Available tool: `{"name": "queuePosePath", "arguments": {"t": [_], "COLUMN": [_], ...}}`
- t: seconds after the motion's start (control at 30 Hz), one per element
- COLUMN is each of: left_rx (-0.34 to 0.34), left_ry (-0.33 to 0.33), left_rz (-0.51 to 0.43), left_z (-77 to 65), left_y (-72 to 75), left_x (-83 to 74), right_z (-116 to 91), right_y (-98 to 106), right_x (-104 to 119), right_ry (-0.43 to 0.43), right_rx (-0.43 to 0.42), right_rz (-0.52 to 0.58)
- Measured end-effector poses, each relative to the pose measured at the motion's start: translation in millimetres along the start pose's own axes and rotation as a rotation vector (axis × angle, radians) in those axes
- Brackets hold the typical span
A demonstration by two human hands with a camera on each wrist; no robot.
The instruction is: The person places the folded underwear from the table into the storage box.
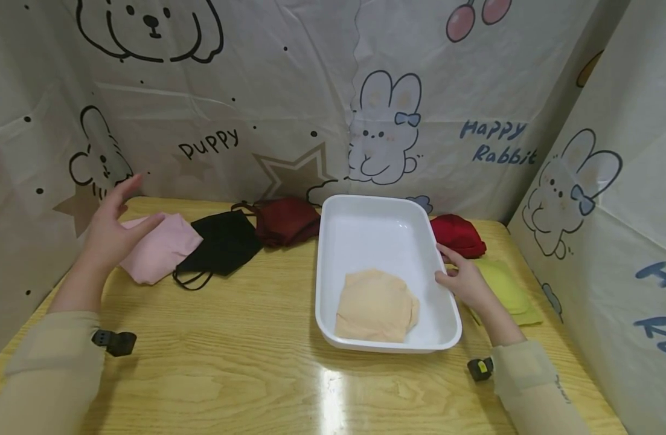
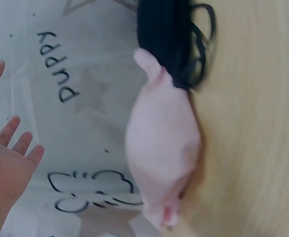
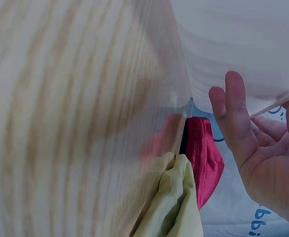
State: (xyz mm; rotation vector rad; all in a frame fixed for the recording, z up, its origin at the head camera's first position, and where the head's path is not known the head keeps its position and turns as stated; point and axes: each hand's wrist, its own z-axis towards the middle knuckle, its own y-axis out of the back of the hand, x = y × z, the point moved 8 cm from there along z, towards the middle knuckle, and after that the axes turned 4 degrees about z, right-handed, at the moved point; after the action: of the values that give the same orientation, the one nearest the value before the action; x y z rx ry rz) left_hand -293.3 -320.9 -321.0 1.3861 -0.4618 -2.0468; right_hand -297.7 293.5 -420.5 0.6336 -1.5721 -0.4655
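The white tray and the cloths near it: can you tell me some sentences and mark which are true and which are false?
1. The peach cloth lies inside the white tray. True.
2. Nobody is holding the white tray. False: the right grip holds its rim.
3. The black cloth lies between the pink cloth and the dark red cloth. True.
4. The black cloth is held up in the air. False: it lies on the table, and the left grip holds nothing.
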Motion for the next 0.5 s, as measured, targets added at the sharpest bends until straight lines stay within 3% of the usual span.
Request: {"name": "queuePosePath", "arguments": {"t": [0.5], "left_rx": [0.095], "left_ry": [0.148], "left_rz": [0.045], "left_z": [-4.8], "left_y": [-7.0], "left_x": [68.2], "right_z": [-0.8], "right_y": [0.0], "right_x": [0.8], "right_ry": [-0.002], "right_rx": [0.001], "right_rz": [-0.011]}}
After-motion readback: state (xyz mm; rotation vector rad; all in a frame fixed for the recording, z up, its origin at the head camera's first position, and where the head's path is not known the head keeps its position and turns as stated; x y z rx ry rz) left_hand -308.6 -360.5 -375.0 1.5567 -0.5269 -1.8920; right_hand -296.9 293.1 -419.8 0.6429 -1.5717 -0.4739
